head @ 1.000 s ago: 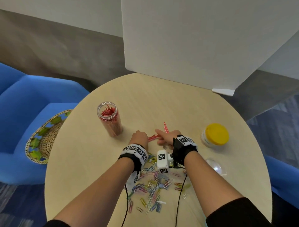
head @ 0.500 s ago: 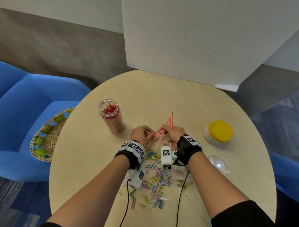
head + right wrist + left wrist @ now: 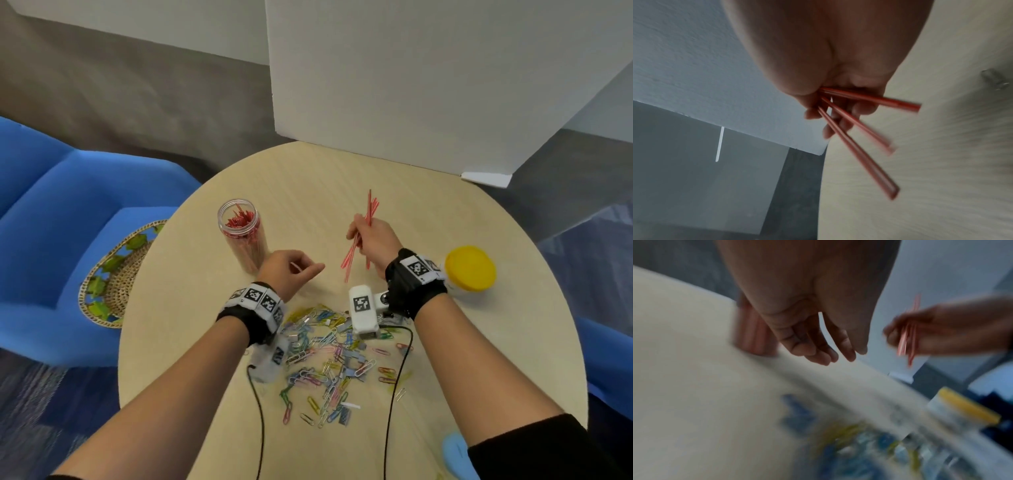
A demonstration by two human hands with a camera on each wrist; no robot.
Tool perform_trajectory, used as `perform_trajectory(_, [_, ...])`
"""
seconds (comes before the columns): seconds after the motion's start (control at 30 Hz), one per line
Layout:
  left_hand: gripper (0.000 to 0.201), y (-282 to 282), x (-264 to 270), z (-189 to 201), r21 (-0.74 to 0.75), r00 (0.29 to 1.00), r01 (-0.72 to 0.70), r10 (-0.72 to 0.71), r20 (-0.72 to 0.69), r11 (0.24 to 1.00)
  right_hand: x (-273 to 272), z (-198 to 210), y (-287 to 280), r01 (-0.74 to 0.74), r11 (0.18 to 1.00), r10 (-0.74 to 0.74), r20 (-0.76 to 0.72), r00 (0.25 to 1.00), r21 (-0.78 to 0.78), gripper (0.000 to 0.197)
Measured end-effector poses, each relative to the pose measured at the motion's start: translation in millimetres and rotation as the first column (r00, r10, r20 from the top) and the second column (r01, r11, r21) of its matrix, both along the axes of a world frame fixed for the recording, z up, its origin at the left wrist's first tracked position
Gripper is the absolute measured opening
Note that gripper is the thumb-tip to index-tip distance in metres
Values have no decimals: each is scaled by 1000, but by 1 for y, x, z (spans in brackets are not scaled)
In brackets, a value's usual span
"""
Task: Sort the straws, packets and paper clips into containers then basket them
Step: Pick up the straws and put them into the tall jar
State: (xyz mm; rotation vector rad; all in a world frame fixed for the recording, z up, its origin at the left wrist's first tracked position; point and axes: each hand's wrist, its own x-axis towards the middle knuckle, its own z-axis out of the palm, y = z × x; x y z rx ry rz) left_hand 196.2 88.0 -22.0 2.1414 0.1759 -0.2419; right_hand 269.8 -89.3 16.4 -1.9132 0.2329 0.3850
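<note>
Three or so red straws (image 3: 359, 241) fan from our pinching right hand (image 3: 375, 245); left hand (image 3: 287, 270) hangs loose, empty; next, the jar (image 3: 243, 233) at nine o'clock.

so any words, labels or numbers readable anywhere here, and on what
No readable words, brand names or numbers in any view.
Black-and-white square marker codes, not text: on the left wristband, the right wristband and the white camera block by the right wrist.
Yellow-lidded container: if its side carries print, it is too blurred to read in the left wrist view.
Clear jar of red straws: no label visible.
</note>
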Motion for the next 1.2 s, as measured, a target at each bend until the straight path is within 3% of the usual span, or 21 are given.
perform_trajectory(0.1, [27, 58, -27, -15, 225, 979, 169, -137, -151, 960, 2, 25, 13, 7, 972, -4, -11, 1000, 235, 34])
perform_trajectory(0.17, [27, 95, -40, -22, 308, 959, 205, -127, -255, 929, 2, 47, 26, 3, 911, 7, -22, 1000, 413, 29])
perform_trajectory(0.23, [25, 127, -50, -27, 377, 956, 150, -36, -292, 914, -1, 70, 43, -18, 861, 20, 1, 1000, 508, 27])
perform_trajectory(0.3, [28, 150, -56, -30, 444, 962, 4, 118, -247, 896, -6, 94, 62, -81, 825, 69, 43, 997, 559, 36])
perform_trajectory(0.4, [73, 168, -59, -35, 600, 936, -121, 292, -196, 791, -9, 121, 93, -156, 786, 150, 59, 987, 598, 47])
perform_trajectory(0.47, [93, 170, -55, -34, 641, 920, -122, 328, -213, 757, -8, 131, 110, -272, 834, 214, 175, 961, 479, 49])
perform_trajectory(0.53, [98, 169, -50, -31, 641, 906, -94, 332, -261, 761, -5, 135, 121, -395, 914, 343, 346, 873, 91, 51])
perform_trajectory(0.57, [98, 168, -48, -29, 640, 900, -73, 327, -289, 765, -2, 136, 125, -414, 906, 414, 392, 822, -89, 52])
perform_trajectory(0.63, [94, 164, -44, -26, 637, 890, -51, 324, -320, 769, 3, 134, 133, -405, 879, 476, 414, 776, -251, 52])
perform_trajectory(0.83, [89, 161, -38, -23, 653, 887, -23, 316, -336, 757, 4, 126, 144, -467, 831, 556, 426, 714, -303, 36])
perform_trajectory(1.0, [99, 164, -34, -23, 651, 882, -3, 309, -357, 759, 8, 101, 145, -514, 692, 709, 344, 616, -507, 19])
perform_trajectory(1.1, [110, 168, -33, -25, 612, 863, 11, 301, -405, 791, 7, 97, 144, -513, 726, 680, 364, 637, -458, 6])
perform_trajectory(1.2, [118, 172, -36, -30, 549, 860, -35, 305, -408, 835, 9, 105, 142, -464, 796, 604, 445, 662, -390, 7])
